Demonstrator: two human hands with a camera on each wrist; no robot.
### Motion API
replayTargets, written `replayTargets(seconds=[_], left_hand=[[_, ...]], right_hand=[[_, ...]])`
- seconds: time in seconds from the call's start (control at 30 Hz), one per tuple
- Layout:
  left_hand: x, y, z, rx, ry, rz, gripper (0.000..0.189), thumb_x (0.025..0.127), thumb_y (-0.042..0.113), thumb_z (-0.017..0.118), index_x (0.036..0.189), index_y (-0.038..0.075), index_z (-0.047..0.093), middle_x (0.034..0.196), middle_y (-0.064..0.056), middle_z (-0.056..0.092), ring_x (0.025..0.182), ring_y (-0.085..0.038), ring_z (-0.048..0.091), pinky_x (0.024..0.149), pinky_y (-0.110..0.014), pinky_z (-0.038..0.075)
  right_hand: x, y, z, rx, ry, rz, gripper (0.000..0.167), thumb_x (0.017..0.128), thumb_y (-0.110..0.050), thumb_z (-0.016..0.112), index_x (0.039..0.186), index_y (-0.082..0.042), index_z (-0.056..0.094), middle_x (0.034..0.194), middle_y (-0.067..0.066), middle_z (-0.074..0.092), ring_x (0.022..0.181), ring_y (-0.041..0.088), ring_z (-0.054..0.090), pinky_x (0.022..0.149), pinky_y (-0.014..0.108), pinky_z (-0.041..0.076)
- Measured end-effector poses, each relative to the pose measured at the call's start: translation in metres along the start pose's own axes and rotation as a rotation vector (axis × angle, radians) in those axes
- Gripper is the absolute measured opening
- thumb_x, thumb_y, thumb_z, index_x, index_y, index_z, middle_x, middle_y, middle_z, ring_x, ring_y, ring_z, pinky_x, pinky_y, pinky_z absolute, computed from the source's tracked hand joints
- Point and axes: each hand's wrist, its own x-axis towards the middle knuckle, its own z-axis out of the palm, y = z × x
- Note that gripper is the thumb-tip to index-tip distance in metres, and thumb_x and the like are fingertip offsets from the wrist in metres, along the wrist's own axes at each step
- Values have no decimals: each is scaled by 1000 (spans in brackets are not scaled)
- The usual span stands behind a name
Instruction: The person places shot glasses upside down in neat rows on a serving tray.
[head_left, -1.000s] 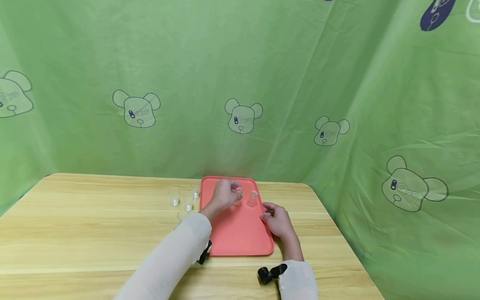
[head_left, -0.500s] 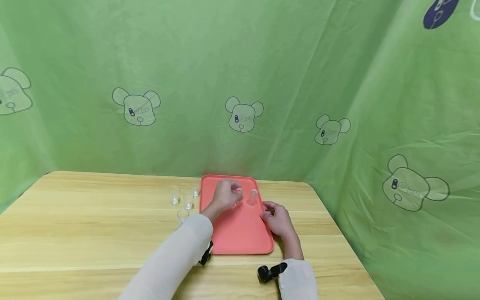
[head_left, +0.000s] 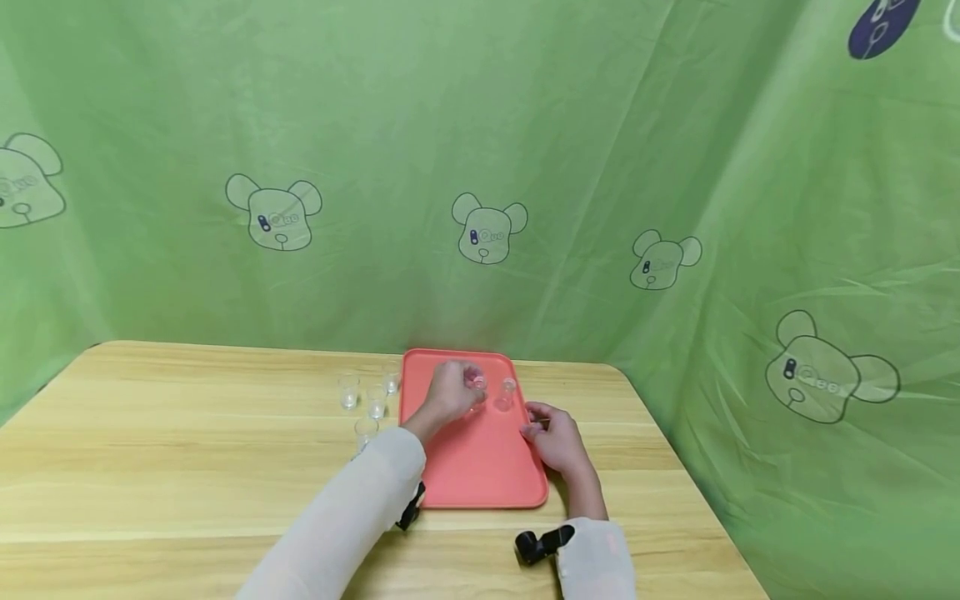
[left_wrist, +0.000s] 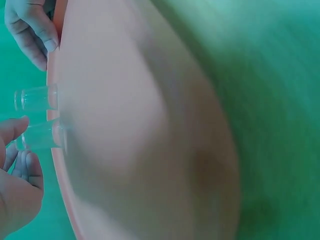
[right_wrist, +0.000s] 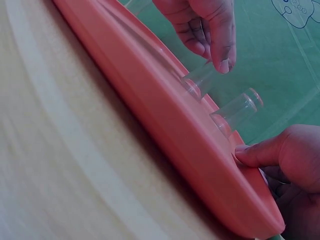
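Observation:
My left hand [head_left: 452, 390] is over the far part of a red tray [head_left: 480, 467]. Its thumb and fingers pinch a small clear shot glass [left_wrist: 42, 136], which stands upside down on the tray. Beside it, to the right, another shot glass [right_wrist: 237, 111] stands with its thick base up. My right hand [head_left: 558, 437] grips the tray's right edge; in the right wrist view the thumb [right_wrist: 260, 152] lies on the rim, while the other fingers are partly hidden.
Several clear shot glasses [head_left: 349, 393] stand mouth up on the wooden table [head_left: 187, 450], left of the tray. A green curtain [head_left: 390, 275] hangs behind the table and on its right. My left sleeve [head_left: 345, 517] crosses the near left side.
Both hands keep almost the same places, the left on the shot glass and the right on the tray edge. The head view has shifted very slightly.

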Motion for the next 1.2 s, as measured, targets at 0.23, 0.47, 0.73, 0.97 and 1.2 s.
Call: replayTargets(seconds=[0.23, 0.47, 0.73, 0.97, 1.2], left_hand=[[1, 13, -16, 68, -24, 47, 35, 88, 6, 79, 121, -2, 70, 112, -13, 70, 101, -24, 64, 89, -36, 56], [-1, 30, -35, 156, -53, 96, 39, 86, 6, 82, 123, 2, 70, 115, -10, 69, 106, -24, 63, 92, -36, 55], [-5, 33, -63, 236, -68, 207, 36, 86, 6, 81, 119, -1, 71, 110, -14, 70, 102, -28, 66, 90, -37, 56], [-6, 25, -85, 303, -87, 249, 34, 86, 8, 80, 117, -3, 70, 109, -15, 68, 100, -27, 64, 90, -38, 56], [-13, 16, -108, 352, -105, 283, 35, 88, 12, 79, 118, -3, 70, 110, -16, 68, 99, -28, 65, 89, -40, 57]], right_hand=[[-1, -2, 0, -14, 3, -2, 43, 97, 2, 64, 140, 3, 58, 112, 18, 66, 89, 23, 58, 75, 30, 50], [-4, -2, -2, -30, 7, 2, 43, 98, 0, 63, 140, 3, 58, 115, 18, 66, 94, 25, 61, 79, 31, 52], [-2, 0, 0, -24, 1, -7, 42, 98, 1, 63, 140, 3, 59, 113, 18, 66, 92, 25, 61, 78, 31, 52], [-3, -1, -1, -23, 4, -7, 42, 97, 0, 63, 139, 4, 58, 113, 19, 65, 91, 24, 59, 74, 28, 51], [-4, -3, 0, -4, 4, 3, 42, 97, 2, 63, 139, 4, 58, 112, 18, 65, 89, 24, 58, 75, 30, 50]])
